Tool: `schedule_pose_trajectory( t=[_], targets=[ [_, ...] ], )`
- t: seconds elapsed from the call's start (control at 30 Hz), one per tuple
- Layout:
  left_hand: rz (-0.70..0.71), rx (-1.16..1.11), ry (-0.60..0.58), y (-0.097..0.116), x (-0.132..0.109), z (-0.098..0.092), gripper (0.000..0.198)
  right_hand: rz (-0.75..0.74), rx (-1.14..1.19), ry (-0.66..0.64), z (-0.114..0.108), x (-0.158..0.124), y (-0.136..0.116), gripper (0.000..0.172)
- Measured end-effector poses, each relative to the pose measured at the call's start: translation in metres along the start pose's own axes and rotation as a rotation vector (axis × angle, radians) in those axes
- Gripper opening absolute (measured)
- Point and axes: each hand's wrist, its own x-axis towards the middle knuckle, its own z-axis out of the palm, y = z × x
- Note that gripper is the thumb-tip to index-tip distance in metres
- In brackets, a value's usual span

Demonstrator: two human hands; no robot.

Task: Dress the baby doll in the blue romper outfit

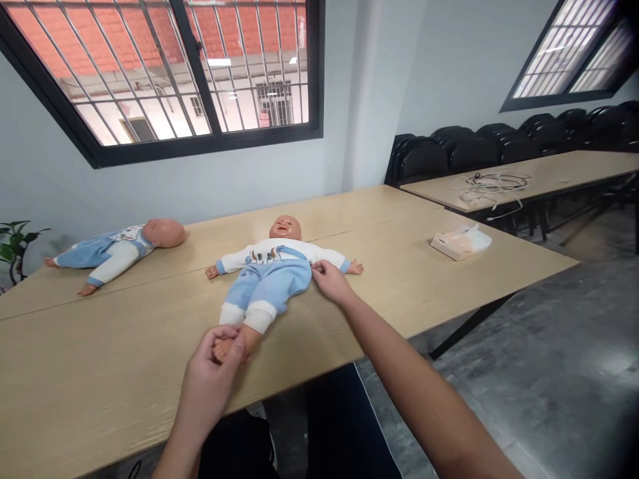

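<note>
A baby doll [272, 273] in a white top and light blue overalls lies on its back on the wooden table [150, 372], head toward the window and arms spread. My left hand [217, 362] is closed around the doll's feet, just below the white trouser cuffs. At the doll's hip, my right hand [330, 281] pinches the edge of the blue overalls between thumb and fingers. Its fingertips are partly hidden against the cloth.
A second doll [120, 249] in similar clothes lies at the left. An open pack of tissues [460, 241] rests to the right. Tangled cables [492, 186] lie on another table, with stacked black chairs [424, 159] behind. A plant [17, 246] stands at far left.
</note>
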Motion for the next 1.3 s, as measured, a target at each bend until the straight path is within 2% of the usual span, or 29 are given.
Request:
schedule_pose_trajectory(
  t=[0.17, 0.27, 0.37, 0.47, 0.57, 0.63, 0.7, 0.77, 0.83, 0.93, 1.03, 1.2, 1.3],
  targets=[
    [0.252, 0.27, -0.095, -0.005, -0.027, 0.028, 0.02, -0.015, -0.042, -0.061, -0.001, -0.005, -0.001, 0.018],
    [0.263, 0.275, -0.145, -0.013, -0.041, 0.041, 0.014, -0.025, -0.054, -0.076, -0.001, -0.006, -0.004, 0.016],
    [0.25, 0.271, -0.139, -0.019, -0.048, 0.043, 0.017, -0.035, -0.064, -0.095, -0.001, -0.007, -0.006, 0.015],
    [0.303, 0.343, -0.057, -0.024, -0.043, 0.03, 0.026, -0.036, -0.074, -0.103, -0.001, -0.007, -0.006, 0.016],
    [0.274, 0.332, 0.078, -0.031, -0.023, 0.0, 0.038, -0.022, -0.087, -0.091, -0.001, -0.007, -0.006, 0.018],
    [0.162, 0.271, 0.126, -0.036, -0.006, -0.021, 0.04, 0.018, -0.109, -0.063, -0.004, -0.007, -0.007, 0.015],
    [0.031, 0.215, 0.121, -0.038, 0.009, -0.037, 0.041, 0.074, -0.131, -0.057, -0.01, -0.008, -0.009, 0.003],
    [-0.08, 0.13, 0.077, -0.036, 0.016, -0.041, 0.043, 0.118, -0.131, -0.13, -0.015, -0.011, -0.014, 0.02],
    [-0.17, -0.008, -0.008, -0.03, 0.016, -0.033, 0.048, 0.136, -0.106, -0.271, -0.019, -0.015, -0.02, 0.033],
    [-0.245, -0.241, -0.071, -0.02, 0.009, -0.007, 0.054, 0.161, 0.052, -0.598, -0.022, -0.023, -0.029, 0.049],
    [-0.272, -0.467, -0.095, -0.011, 0.001, 0.021, 0.043, 0.17, 0.25, -0.839, -0.021, -0.028, -0.036, 0.069],
    [-0.508, -0.67, -0.156, 0.002, -0.01, 0.053, 0.025, 0.141, 0.288, -0.945, -0.018, -0.034, -0.041, 0.066],
    [-0.51, -0.78, -0.275, 0.006, -0.02, 0.066, 0.027, 0.21, 0.396, -0.946, -0.015, -0.038, -0.043, 0.065]
  ],
)
